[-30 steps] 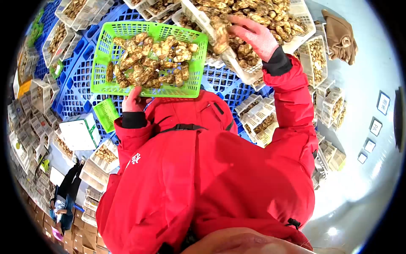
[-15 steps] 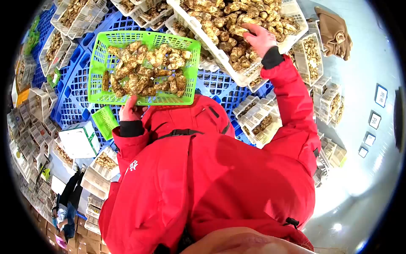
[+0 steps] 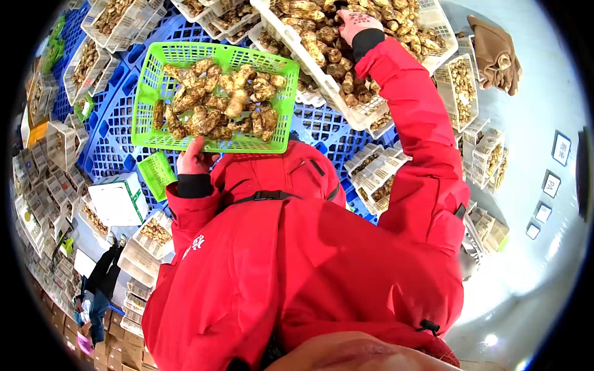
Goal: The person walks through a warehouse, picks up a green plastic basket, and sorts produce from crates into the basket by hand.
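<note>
My left hand (image 3: 196, 157) grips the near rim of a green plastic basket (image 3: 143, 111), its thumb over the edge and its fingers curled below. Brown and cream mushrooms (image 3: 201, 117) with thick stems lie loosely in this basket, a paler mushroom (image 3: 236, 102) on top near the middle. To the upper right, my right hand (image 3: 359, 25) reaches into a large white crate (image 3: 331, 86) heaped with similar mushrooms (image 3: 322, 34). Its fingers bend down among them. The fingertips are partly hidden, so I cannot see whether they hold a mushroom.
Blue plastic pallets (image 3: 114, 130) lie under the baskets. More white crates of mushrooms (image 3: 461, 89) stand around on both sides. A smaller green basket (image 3: 156, 175) and a white box (image 3: 119, 201) are at left. A brown cloth (image 3: 495, 55) lies at upper right. Another person (image 3: 102, 284) stands lower left.
My right hand has moved up and left, farther into the white crate. A pale mushroom now shows across the middle of the green basket. My left hand stays at the basket's rim.
</note>
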Demonstrator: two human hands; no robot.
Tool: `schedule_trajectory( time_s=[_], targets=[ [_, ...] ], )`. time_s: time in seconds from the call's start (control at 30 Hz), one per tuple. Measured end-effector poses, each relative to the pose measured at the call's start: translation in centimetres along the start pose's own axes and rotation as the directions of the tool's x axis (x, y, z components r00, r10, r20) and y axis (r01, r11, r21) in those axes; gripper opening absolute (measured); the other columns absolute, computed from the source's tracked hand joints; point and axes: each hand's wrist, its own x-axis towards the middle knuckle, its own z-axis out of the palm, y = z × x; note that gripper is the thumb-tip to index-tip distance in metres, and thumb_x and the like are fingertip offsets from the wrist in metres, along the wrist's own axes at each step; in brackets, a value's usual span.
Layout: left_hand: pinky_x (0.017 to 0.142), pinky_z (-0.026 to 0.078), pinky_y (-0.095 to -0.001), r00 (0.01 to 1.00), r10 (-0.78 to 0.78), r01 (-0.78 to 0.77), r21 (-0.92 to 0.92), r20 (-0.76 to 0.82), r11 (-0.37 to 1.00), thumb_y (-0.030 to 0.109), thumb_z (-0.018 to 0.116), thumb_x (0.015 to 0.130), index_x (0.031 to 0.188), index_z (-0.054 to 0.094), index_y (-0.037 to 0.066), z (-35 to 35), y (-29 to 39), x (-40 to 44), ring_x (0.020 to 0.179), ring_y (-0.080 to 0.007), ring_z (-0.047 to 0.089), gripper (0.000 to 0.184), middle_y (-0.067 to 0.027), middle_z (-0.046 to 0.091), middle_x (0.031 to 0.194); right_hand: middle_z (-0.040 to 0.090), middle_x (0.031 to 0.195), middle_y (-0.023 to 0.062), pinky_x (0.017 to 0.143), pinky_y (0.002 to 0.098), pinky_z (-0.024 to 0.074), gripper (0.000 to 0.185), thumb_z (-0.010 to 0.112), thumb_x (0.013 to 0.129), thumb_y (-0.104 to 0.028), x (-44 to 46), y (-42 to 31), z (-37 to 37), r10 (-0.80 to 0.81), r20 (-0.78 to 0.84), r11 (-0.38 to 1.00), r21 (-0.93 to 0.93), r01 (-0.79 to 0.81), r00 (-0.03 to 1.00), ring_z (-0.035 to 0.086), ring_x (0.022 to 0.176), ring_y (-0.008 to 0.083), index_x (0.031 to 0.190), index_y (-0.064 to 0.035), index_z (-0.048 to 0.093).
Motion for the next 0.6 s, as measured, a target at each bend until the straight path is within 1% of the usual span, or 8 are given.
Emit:
schedule_trajectory(
  time_s=[0.13,0.2,0.23,0.27,0.4,0.47,0.5,0.6],
  targets=[
    [0.046,0.049,-0.0324,0.998,0.023,-0.023,0.012,-0.058,1.000,0.016,0.059,0.074,0.068,0.050,0.007,1.7,0.4,-1.5,0.053,-0.0178,0.052,0.014,-0.0020,0.042,0.054,0.060,0.094,0.0084,0.076,0.0332,0.0454,0.042,0.057,0.072,-0.028,0.2,3.3,0.2,0.098,-0.065,0.938,0.338,-0.070,0.993,0.058,0.083,0.0224,0.112,-0.0193,0.051],
    [0.046,0.049,-0.0317,0.998,0.015,-0.014,0.019,-0.062,1.000,0.015,0.059,0.074,0.069,0.051,0.007,2.4,0.7,-1.8,0.053,-0.0177,0.052,0.013,-0.0018,0.043,0.055,0.062,0.083,0.0061,0.063,0.0279,0.0468,0.041,0.058,0.071,-0.022,-1.2,4.7,-0.3,0.130,0.073,0.552,0.823,-0.133,0.989,0.059,0.066,0.0157,0.112,-0.0157,0.052],
    [0.046,0.049,-0.0313,0.999,0.006,-0.006,0.005,-0.051,1.000,0.015,0.059,0.073,0.070,0.051,0.007,1.6,0.4,-1.2,0.053,-0.0174,0.052,0.012,-0.0016,0.043,0.056,0.059,0.074,0.0019,0.053,0.0204,0.0422,0.034,0.055,0.077,-0.008,-1.5,5.5,0.3,0.094,-0.065,0.638,0.770,-0.010,0.993,0.054,0.060,0.0075,0.111,-0.0087,0.051],
    [0.046,0.049,-0.0317,0.999,0.007,-0.006,0.012,-0.050,1.000,0.016,0.059,0.073,0.070,0.051,0.007,1.3,0.3,-1.1,0.054,-0.0175,0.052,0.012,-0.0016,0.043,0.056,0.059,0.078,0.0015,0.051,0.0194,0.0411,0.033,0.054,0.079,-0.010,-2.9,4.6,-2.2,0.101,0.091,0.430,0.894,-0.126,0.991,0.054,0.060,0.0071,0.111,-0.0097,0.051],
    [0.048,0.049,-0.0334,0.999,-0.005,0.006,0.017,-0.053,1.000,0.018,0.059,0.073,0.069,0.050,0.008,0.8,0.2,-0.6,0.054,-0.0182,0.052,0.014,-0.0015,0.044,0.056,0.060,0.086,0.0012,0.053,0.0191,0.0414,0.029,0.050,0.081,-0.013,-4.3,7.5,-2.0,0.255,0.004,0.410,0.905,-0.112,0.967,0.054,0.066,0.0066,0.110,-0.0101,0.053],
    [0.048,0.048,-0.0338,0.999,0.016,-0.015,0.014,-0.028,1.000,0.018,0.059,0.073,0.069,0.050,0.008,0.8,0.2,-0.7,0.054,-0.0184,0.052,0.014,-0.0014,0.044,0.056,0.061,0.094,0.0087,0.073,0.0270,0.0446,0.030,0.054,0.078,-0.018,-4.8,8.5,-0.9,0.235,-0.079,0.676,0.730,-0.104,0.969,0.058,0.082,0.0174,0.105,-0.0059,0.055],
    [0.050,0.048,-0.0340,0.999,-0.005,0.006,0.013,-0.034,1.000,0.018,0.058,0.074,0.070,0.050,0.007,0.7,0.3,-0.7,0.056,-0.0197,0.054,0.013,-0.0019,0.044,0.056,0.059,0.099,0.0113,0.077,0.0286,0.0434,0.032,0.055,0.077,-0.022,-5.4,8.3,-0.4,0.183,-0.170,0.665,0.747,0.006,0.968,0.057,0.087,0.0213,0.106,-0.0094,0.055],
    [0.052,0.048,-0.0356,0.999,-0.027,0.027,-0.007,0.030,1.000,0.018,0.055,0.076,0.071,0.050,0.007,1.2,0.6,-0.9,0.061,-0.0206,0.056,0.013,-0.0023,0.045,0.057,0.057,0.101,0.0126,0.080,0.0324,0.0422,0.040,0.058,0.073,-0.025,-6.3,8.0,-0.1,0.200,-0.225,0.889,0.450,-0.081,0.954,0.055,0.092,0.0262,0.110,-0.0113,0.051]
  ],
)
